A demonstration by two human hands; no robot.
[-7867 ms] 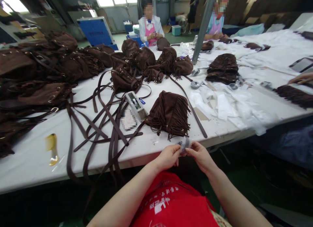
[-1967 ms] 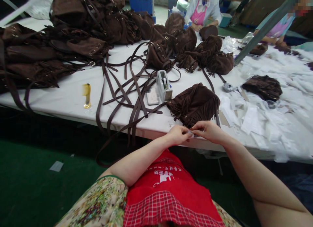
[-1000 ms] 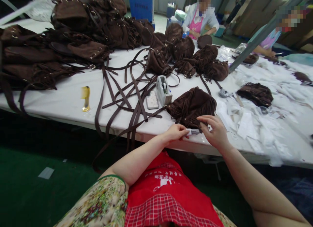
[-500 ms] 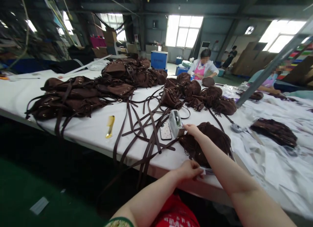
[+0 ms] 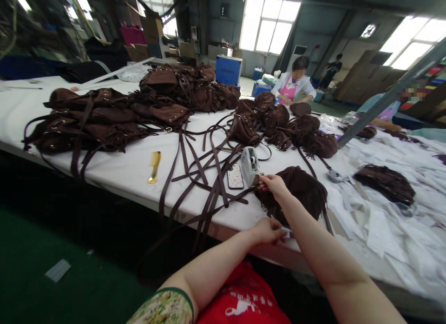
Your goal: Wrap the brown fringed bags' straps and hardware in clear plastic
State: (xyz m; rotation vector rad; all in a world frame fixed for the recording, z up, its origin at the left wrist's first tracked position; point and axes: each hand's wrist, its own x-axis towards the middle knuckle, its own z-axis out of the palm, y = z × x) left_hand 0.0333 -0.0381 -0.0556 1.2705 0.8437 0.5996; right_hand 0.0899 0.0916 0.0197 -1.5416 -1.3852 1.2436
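My right hand [image 5: 274, 184] pinches its fingers together at the near end of a grey tape dispenser [image 5: 250, 168]; what lies between the fingertips is too small to make out. At the table's front edge, my left hand [image 5: 268, 231] is closed on a small white slip [image 5: 286, 232], probably paper or plastic. A dark brown fringed bag [image 5: 303, 191] lies under my right forearm, just beyond my left hand. Left of the dispenser, touching or almost touching it, is a phone in a patterned case [image 5: 235, 176].
Brown straps [image 5: 195, 194] trail over the front edge of the white table [image 5: 114, 168]. A yellow comb [image 5: 154, 167] lies to the left. Brown bags [image 5: 163, 89] are heaped behind. A metal post [image 5: 383, 98] rises at right, near white sheets [image 5: 386, 235]. A co-worker [image 5: 294, 84] is across the table.
My view has tilted down slightly, so the scene sits higher. My right hand's fingers look more tightly pinched at the dispenser's end. My left hand keeps the white slip at the table edge.
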